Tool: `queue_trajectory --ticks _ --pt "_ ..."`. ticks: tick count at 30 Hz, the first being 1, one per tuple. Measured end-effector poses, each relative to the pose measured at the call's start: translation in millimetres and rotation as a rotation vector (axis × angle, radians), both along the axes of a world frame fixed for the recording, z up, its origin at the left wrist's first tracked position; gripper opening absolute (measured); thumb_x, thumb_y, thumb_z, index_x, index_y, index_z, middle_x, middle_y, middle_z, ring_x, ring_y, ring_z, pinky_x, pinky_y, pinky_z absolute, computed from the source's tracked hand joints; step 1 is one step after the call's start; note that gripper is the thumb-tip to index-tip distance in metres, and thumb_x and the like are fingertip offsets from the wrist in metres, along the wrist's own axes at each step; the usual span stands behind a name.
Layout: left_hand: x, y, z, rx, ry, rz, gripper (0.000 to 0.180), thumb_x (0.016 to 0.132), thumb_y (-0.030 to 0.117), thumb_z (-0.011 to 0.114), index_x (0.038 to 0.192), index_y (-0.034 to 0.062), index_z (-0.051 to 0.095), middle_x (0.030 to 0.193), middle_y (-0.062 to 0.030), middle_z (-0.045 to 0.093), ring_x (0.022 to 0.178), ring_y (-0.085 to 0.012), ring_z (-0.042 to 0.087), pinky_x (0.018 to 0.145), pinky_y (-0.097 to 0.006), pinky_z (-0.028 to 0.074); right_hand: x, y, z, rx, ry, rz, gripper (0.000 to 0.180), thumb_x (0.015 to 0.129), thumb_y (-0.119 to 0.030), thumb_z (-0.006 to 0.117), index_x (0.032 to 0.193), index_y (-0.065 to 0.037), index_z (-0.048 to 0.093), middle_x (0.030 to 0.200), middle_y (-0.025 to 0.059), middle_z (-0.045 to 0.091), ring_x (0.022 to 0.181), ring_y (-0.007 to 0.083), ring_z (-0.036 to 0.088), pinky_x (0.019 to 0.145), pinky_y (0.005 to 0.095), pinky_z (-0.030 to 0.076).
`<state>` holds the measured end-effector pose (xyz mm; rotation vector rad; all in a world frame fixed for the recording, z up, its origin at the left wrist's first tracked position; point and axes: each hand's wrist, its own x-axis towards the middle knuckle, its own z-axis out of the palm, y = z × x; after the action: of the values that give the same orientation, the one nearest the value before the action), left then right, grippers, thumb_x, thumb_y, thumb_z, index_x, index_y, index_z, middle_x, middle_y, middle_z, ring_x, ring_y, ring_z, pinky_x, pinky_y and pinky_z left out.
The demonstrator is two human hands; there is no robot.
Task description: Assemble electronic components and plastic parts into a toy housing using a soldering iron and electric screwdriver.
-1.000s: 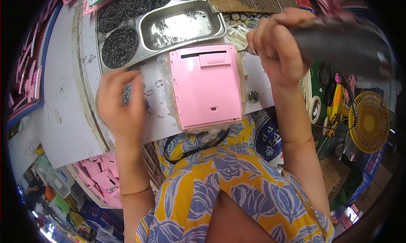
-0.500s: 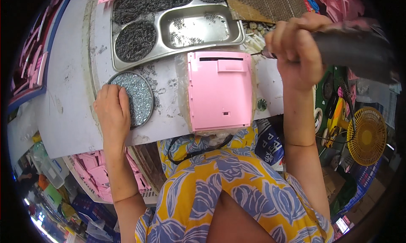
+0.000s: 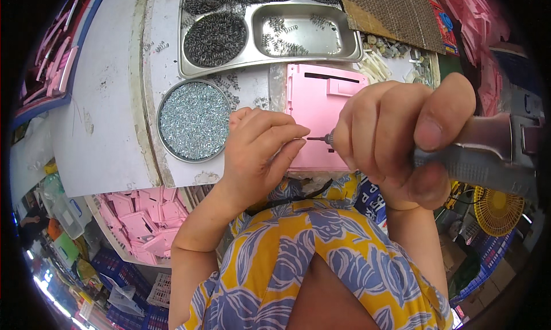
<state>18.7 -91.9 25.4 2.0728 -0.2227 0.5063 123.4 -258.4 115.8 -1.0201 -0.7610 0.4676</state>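
Observation:
My right hand grips an electric screwdriver, its thin bit pointing left. My left hand has thumb and forefinger pinched together at the bit's tip; whatever they hold is too small to make out. Both hands are above a flat pink plastic panel with a slot near its far edge. The panel lies on clear plastic wrap at the table's near edge, its right part hidden behind my right hand. Left of it stands a round dish full of small silvery screws.
A metal compartment tray with small dark springs stands at the back. Brown cardboard and white plastic pieces lie right of it. A crate of pink parts is below left; a yellow fan is at right.
My left hand has left the screw dish and come right, over the panel. My right hand has brought the screwdriver down and nearer, its bit now meeting my left fingertips. The view has shifted.

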Motion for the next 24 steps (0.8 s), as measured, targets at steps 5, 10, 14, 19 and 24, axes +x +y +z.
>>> queue_trajectory --ticks 5,10,14,19,24 --pt "-1.9 -2.9 -0.2 -0.049 0.022 -0.006 0.018 0.077 0.006 0.079 0.093 0.0125 0.072 0.089 -0.0008 0.065 0.078 -0.0179 0.060 0.079 -0.035 0.036 -1.3 4.0 -0.9 0.011 0.015 0.037 0.031 0.095 -0.034 0.072 0.107 -0.017 0.049 0.060 -0.0044 0.053 0.050 0.0104 0.051 0.048 0.0262 0.042" --pt "-5.2 3.2 -0.1 0.038 0.043 0.000 0.023 0.076 0.010 0.080 0.097 0.0123 0.071 0.094 -0.0022 0.065 0.084 -0.0195 0.061 0.082 -0.037 0.035 -7.0 9.7 -5.3 -0.046 -0.028 -0.023 0.033 0.094 -0.034 0.074 0.106 -0.016 0.048 0.060 -0.0026 0.051 0.050 0.0119 0.049 0.048 0.0271 0.041" --pt "-5.7 29.3 11.1 0.261 0.075 0.259 0.032 0.076 0.017 0.081 0.105 0.0116 0.069 0.105 -0.0044 0.062 0.099 -0.0250 0.058 0.088 -0.042 0.036 11.6 19.9 -17.1 -0.008 -0.091 -0.075 0.024 0.098 -0.028 0.065 0.110 -0.014 0.050 0.061 -0.0017 0.045 0.051 0.0132 0.043 0.051 0.0308 0.039" --pt "-27.0 80.8 -10.1 0.641 0.349 0.328 0.025 0.076 0.016 0.080 0.099 0.0135 0.071 0.097 -0.0034 0.062 0.097 -0.0265 0.058 0.091 -0.041 0.037 67.2 33.8 -58.3 0.098 -0.144 -0.020 0.019 0.100 -0.010 0.051 0.120 -0.011 0.053 0.063 0.0006 0.041 0.054 0.0134 0.040 0.056 0.0338 0.040" --pt "-26.9 84.7 -8.3 0.517 0.329 0.417 0.007 0.084 0.012 0.071 0.084 0.0071 0.065 0.090 -0.0047 0.061 0.093 -0.0260 0.058 0.089 -0.040 0.035 71.2 52.4 -71.4 0.108 -0.123 -0.061 0.016 0.098 -0.004 0.056 0.114 -0.006 0.053 0.063 0.0038 0.045 0.053 0.0135 0.043 0.052 0.0330 0.041"
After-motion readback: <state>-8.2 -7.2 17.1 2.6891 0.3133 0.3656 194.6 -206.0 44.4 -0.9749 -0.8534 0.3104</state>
